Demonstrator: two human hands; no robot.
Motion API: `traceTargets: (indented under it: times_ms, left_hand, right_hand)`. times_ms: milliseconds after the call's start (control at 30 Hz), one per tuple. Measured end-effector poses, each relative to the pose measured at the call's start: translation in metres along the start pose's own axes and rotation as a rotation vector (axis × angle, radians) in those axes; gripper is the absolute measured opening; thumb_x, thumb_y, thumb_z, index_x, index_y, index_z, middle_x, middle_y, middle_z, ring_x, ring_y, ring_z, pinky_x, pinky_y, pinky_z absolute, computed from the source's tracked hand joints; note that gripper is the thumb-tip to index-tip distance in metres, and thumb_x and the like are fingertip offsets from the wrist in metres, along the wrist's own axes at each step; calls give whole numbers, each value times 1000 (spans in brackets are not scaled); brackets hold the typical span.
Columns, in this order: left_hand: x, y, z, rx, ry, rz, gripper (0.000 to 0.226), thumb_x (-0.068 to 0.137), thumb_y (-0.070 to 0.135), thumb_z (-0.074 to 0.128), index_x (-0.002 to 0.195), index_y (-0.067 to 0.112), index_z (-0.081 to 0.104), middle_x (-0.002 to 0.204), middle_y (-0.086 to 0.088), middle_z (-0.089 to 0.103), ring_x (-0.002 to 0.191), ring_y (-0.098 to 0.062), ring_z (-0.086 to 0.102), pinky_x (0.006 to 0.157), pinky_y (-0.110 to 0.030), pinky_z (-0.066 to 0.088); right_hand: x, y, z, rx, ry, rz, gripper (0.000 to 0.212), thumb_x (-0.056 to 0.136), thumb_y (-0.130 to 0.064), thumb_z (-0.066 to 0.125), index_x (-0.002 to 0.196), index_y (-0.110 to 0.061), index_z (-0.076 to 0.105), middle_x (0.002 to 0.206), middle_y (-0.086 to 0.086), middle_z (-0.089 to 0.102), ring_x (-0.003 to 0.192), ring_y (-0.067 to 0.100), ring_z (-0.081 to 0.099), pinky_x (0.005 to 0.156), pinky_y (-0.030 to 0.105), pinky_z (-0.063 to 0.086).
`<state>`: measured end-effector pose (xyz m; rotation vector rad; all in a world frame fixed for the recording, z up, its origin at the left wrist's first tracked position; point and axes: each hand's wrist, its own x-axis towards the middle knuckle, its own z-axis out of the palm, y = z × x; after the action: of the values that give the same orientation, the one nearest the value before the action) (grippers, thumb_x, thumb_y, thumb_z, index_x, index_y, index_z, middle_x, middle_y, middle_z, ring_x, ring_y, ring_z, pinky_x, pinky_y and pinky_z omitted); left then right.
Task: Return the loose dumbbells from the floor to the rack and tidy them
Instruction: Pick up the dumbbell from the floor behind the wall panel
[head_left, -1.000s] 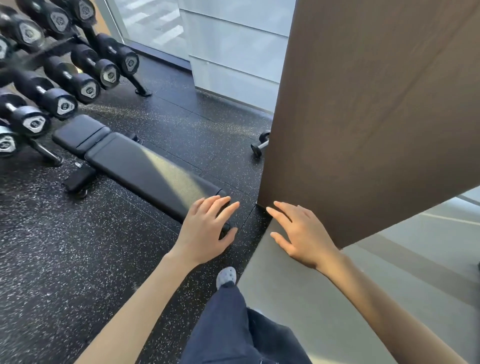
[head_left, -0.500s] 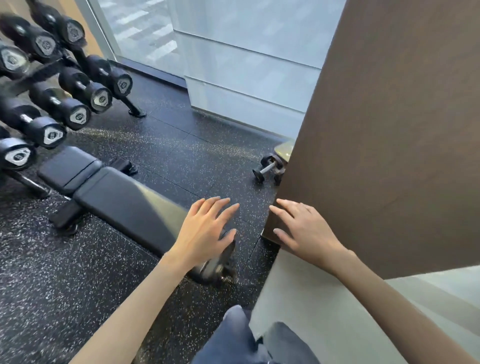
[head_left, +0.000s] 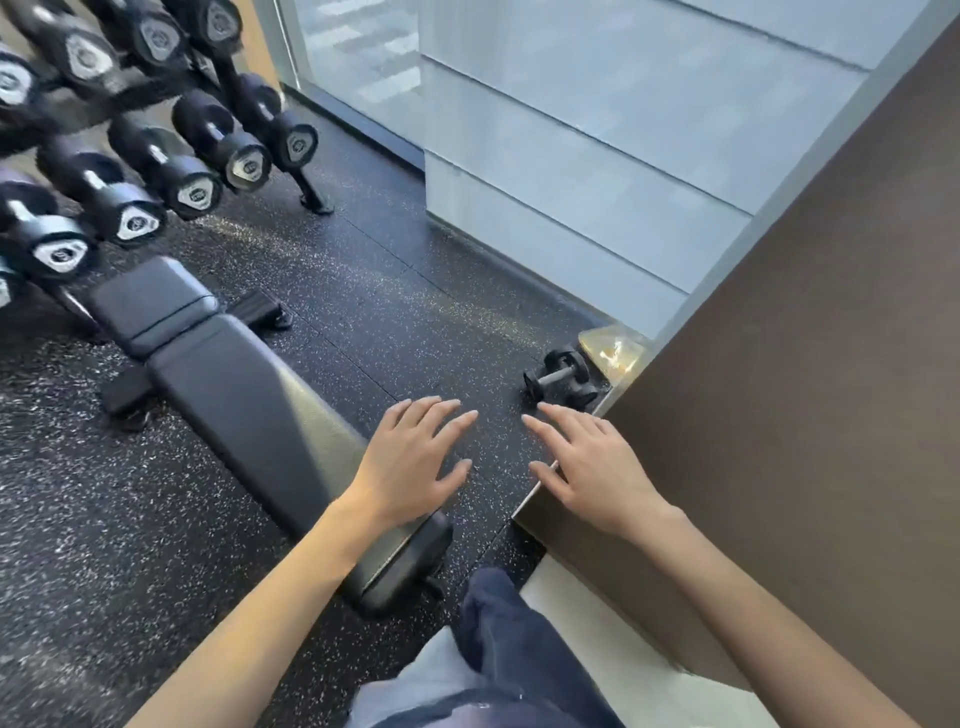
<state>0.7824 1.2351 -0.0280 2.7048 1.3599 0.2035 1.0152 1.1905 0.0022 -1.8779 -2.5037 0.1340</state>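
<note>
Rack (head_left: 311, 197) at ten o'clock, dumbbells seated in rows. Flat bench (head_left: 234, 395) runs diagonally across the speckled floor (head_left: 363, 291). My left hand (head_left: 410, 467) hovers over the bench end, fingers spread, holding nothing. My right hand (head_left: 587, 462) likewise splayed and empty beside the brown panel (head_left: 779, 415). Loose dumbbells (head_left: 561, 376) lie at one o'clock, against the panel's corner. Step in hand, I judge: approach. Next: step in, crouch, wrap a handle.

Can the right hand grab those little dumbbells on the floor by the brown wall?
Probably yes. The right hand is open and empty, and only bare floor lies between it and the small dumbbells. They sit tight against the brown wall, so it must reach from the open side.
</note>
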Motion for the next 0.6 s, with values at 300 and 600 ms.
traceTargets:
  times_ms: [300, 600]
  left_hand:
    - [55, -6, -9, 21, 103, -113, 55, 84, 47, 41, 130, 19, 54, 127, -6, 57, 117, -26, 50, 98, -43, 38]
    - [79, -24, -13, 54, 61, -165, 56, 84, 47, 40, 129, 18, 54, 127, -7, 57, 117, -26, 51, 98, -44, 40]
  right_hand:
    - [75, 37, 0, 44, 11, -125, 51, 90, -42, 50, 135, -20, 44, 138, 6, 49, 126, 25, 46, 103, 42, 36]
    - [106, 47, 4, 97, -5, -175, 51, 91, -42, 48, 137, -20, 42, 140, 7, 46, 128, 25, 43, 104, 42, 34]
